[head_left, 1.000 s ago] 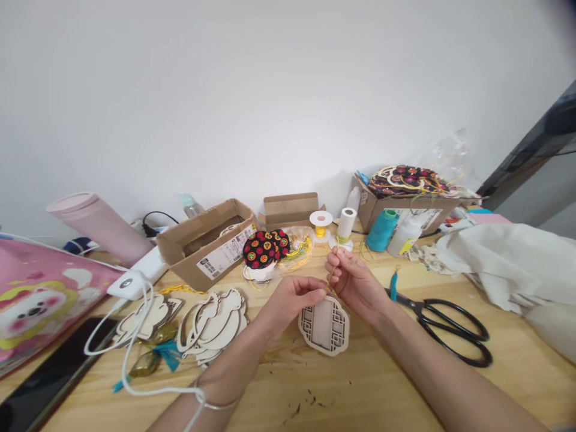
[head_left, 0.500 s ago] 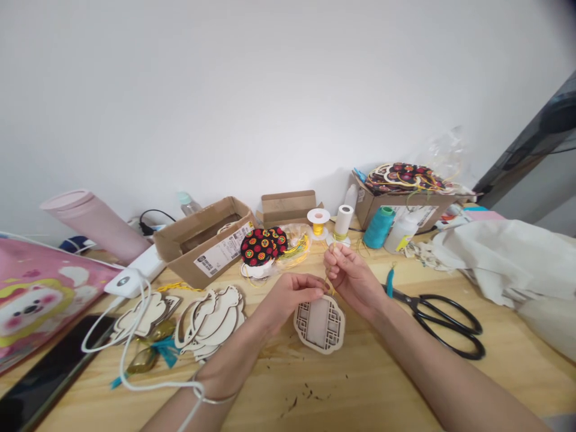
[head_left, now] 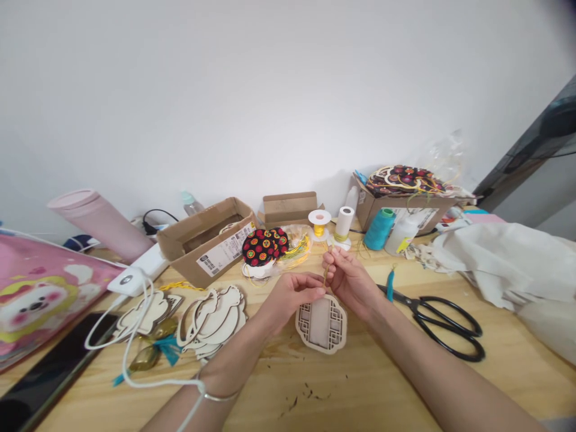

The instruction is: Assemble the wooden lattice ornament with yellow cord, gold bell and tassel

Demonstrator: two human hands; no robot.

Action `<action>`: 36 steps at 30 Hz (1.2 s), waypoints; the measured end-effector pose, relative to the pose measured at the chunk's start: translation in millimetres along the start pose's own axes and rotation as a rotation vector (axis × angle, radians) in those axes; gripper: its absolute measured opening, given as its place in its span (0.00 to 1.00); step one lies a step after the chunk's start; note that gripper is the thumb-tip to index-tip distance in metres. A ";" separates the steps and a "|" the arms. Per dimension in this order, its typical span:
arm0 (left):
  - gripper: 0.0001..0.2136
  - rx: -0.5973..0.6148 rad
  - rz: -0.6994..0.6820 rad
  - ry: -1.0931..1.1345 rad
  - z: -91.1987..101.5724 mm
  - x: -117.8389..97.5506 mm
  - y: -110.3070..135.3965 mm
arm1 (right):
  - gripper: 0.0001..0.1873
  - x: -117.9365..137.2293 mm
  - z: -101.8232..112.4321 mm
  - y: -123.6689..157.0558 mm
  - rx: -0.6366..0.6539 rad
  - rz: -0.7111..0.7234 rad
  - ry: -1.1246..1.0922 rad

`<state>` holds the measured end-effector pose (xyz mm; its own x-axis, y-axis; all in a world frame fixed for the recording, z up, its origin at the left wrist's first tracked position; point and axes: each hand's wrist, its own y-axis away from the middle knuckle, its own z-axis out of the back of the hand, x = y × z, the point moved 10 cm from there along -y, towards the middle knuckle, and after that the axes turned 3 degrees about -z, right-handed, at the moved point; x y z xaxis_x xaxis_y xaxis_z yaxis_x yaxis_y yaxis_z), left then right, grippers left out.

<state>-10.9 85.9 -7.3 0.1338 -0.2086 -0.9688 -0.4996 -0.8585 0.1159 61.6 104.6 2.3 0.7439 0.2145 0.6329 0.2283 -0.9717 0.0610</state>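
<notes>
My left hand (head_left: pixel 294 294) and my right hand (head_left: pixel 348 279) meet above the wooden table (head_left: pixel 360 390), both pinched on a thin yellow cord (head_left: pixel 326 273) that runs up between them. Just below the fingers hangs or lies a pale wooden lattice ornament (head_left: pixel 321 323), to whose top the cord leads. A bracelet sits on my left wrist, and a white cable (head_left: pixel 135 360) loops across it.
Black scissors (head_left: pixel 443 330) lie right of my hands. A pile of wooden cutouts (head_left: pixel 211 321) is at the left, with cardboard boxes (head_left: pixel 207 240), a patterned fabric disc (head_left: pixel 264 246), thread spools (head_left: pixel 380 229), white cloth (head_left: pixel 508 264) and a pink bag (head_left: pixel 40 294) around.
My right hand has come down and closer to my left hand, shortening the stretch of cord between them. The ornament has stayed below the fingers.
</notes>
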 end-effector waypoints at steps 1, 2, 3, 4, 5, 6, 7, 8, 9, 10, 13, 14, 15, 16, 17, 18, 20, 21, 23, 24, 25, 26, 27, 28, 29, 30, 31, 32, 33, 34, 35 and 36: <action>0.10 -0.002 0.025 0.020 0.1 2.3 0.3 | 0.09 -0.9 0.1 0.1 -0.003 -0.012 -0.014; 0.12 -0.001 0.046 0.044 0.2 4.1 0.4 | 0.09 -1.4 0.4 0.1 -0.007 -0.021 -0.028; 0.13 0.003 0.060 0.069 0.2 5.5 0.3 | 0.09 -1.3 0.9 0.1 -0.013 -0.025 -0.042; 0.15 0.013 0.072 0.093 -0.2 6.9 0.1 | 0.08 -0.8 1.6 0.1 -0.021 -0.025 -0.055; 0.15 0.025 0.080 0.112 -0.8 8.0 -0.2 | 0.08 0.3 2.5 0.1 -0.029 -0.019 -0.067; 0.15 0.036 0.083 0.123 -1.2 8.9 -0.6 | 0.08 1.7 3.1 0.0 -0.035 -0.010 -0.076; 0.14 0.042 0.084 0.122 -0.9 9.6 -0.9 | 0.07 2.8 3.4 -0.1 -0.038 -0.003 -0.080; 0.13 0.042 0.079 0.111 -0.2 9.9 -1.1 | 0.07 3.7 3.4 -0.3 -0.036 0.001 -0.081; 0.12 0.039 0.069 0.094 0.7 9.7 -1.4 | 0.06 4.3 3.1 -0.6 -0.033 0.004 -0.083; 0.11 0.033 0.056 0.073 1.7 8.9 -1.6 | 0.06 5.0 2.9 -0.8 -0.029 0.009 -0.084; 0.11 0.016 0.028 0.028 3.5 6.4 -1.5 | 0.06 4.9 4.4 -1.9 -0.036 0.014 -0.062; 0.11 0.009 0.024 0.017 3.8 5.7 -1.3 | 0.06 3.9 5.4 -2.3 -0.041 0.011 -0.040; 0.10 -0.001 0.019 0.002 4.3 5.0 -1.1 | 0.06 2.5 6.2 -2.7 -0.042 0.006 -0.011; 0.11 -0.013 0.014 -0.017 5.1 4.4 -0.9 | 0.06 0.8 6.6 -3.2 -0.040 0.000 0.024; 0.11 -0.025 0.012 -0.035 5.5 4.1 -0.6 | 0.06 -0.8 7.1 -3.6 -0.037 -0.005 0.063; 0.11 -0.036 0.010 -0.046 5.9 3.9 -0.4 | 0.06 -1.5 8.4 -3.8 -0.043 -0.002 0.109; 0.11 -0.057 0.008 -0.021 6.3 4.5 -0.1 | 0.09 2.6 14.2 -3.6 -0.097 0.040 0.236; 0.11 -0.068 0.008 0.014 6.5 5.1 -0.2 | 0.12 8.3 18.1 -2.6 -0.146 0.083 0.319; 0.11 -0.094 0.012 0.101 8.1 6.9 -0.7 | 0.14 23.6 21.7 0.7 -0.230 0.184 0.519; 0.11 -0.114 0.012 0.136 9.9 7.8 -1.1 | 0.13 29.8 19.4 1.8 -0.238 0.218 0.632; 0.11 -0.138 0.008 0.161 12.6 8.3 -1.5 | 0.12 33.5 15.0 2.0 -0.221 0.233 0.752; 0.11 -0.163 0.000 0.180 15.7 8.4 -1.9 | 0.12 34.7 9.4 1.6 -0.188 0.232 0.881; 0.10 -0.188 -0.016 0.195 18.9 7.8 -2.2 | 0.13 34.1 3.6 1.1 -0.144 0.225 1.016; 0.10 -0.212 -0.035 0.208 22.3 6.9 -2.4 | 0.14 32.7 -1.9 0.8 -0.103 0.223 1.148; 0.10 -0.235 -0.054 0.219 25.5 5.9 -2.4 | 0.13 31.3 -6.5 0.9 -0.071 0.230 1.268; 0.10 -0.256 -0.068 0.228 28.3 5.3 -2.3 | 0.12 29.9 -10.2 1.3 -0.049 0.244 1.369; 0.09 -0.276 -0.077 0.234 30.8 5.1 -1.9 | 0.11 28.3 -13.0 1.6 -0.034 0.259 1.445; 0.09 -0.297 -0.082 0.235 33.0 5.0 -1.3 | 0.09 26.3 -14.6 1.7 -0.024 0.269 1.492; 0.08 -0.318 -0.085 0.237 34.8 5.0 -0.7 | 0.08 24.3 -15.2 1.6 -0.019 0.273 1.511; 0.08 -0.330 -0.085 0.243 35.5 5.1 -0.3 | 0.07 22.0 -15.1 1.2 -0.015 0.270 1.509; 0.08 -0.334 -0.082 0.257 35.1 5.3 -0.1 | 0.07 19.8 -14.6 0.8 -0.008 0.263 1.491; 0.08 -0.330 -0.076 0.278 33.8 5.8 -0.2 | 0.07 18.0 -13.8 0.2 -0.002 0.253 1.461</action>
<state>-38.9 100.7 -20.4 0.4072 -0.2181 -0.8869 -0.1851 -0.9706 0.1538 66.3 107.0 24.4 -0.5124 -0.2425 0.8238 0.1905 -0.9675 -0.1663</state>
